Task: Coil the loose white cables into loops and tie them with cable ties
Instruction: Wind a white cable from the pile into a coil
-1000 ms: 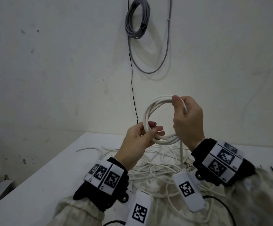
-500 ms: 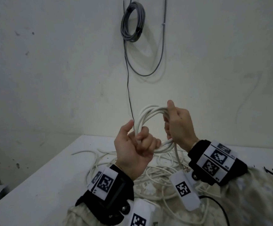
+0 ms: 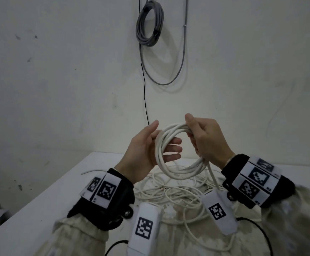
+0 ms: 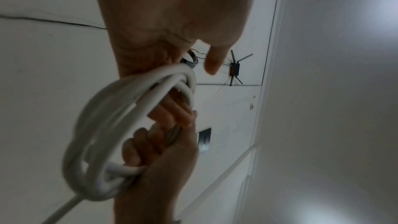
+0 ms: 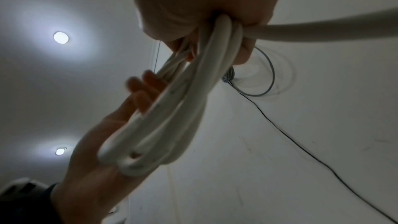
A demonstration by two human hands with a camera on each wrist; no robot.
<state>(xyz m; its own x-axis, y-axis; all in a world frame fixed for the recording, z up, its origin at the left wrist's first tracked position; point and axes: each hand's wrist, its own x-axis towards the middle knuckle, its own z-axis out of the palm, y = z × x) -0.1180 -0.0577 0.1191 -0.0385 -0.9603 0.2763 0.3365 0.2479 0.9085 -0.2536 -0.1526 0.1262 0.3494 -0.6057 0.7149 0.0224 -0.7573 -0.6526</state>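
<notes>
- The coiled white cable [image 3: 170,150] forms a round bundle of several turns, held upright in the air above the near part of the white table [image 3: 45,189].
- The right hand [image 3: 208,139] grips the right side of the coil, fingers curled round the gathered strands and thumb on top; the right wrist view confirms the strands pass through the closed fist.
- The left hand [image 3: 146,150] sits at the left side of the coil with palm turned toward it, fingers extended and reaching through the loop behind the strands, thumb raised; the fingers are straight, not clasped.
- One strand drops from the bottom of the coil, below the right hand, down to the loose white cables [image 3: 170,193] tangled on the table directly beneath the hands.
- On the far wall, a gray cable coil [image 3: 149,24] hangs high up, with a gray loop sagging below it and a thin black wire [image 3: 144,85] running down toward the table.
</notes>
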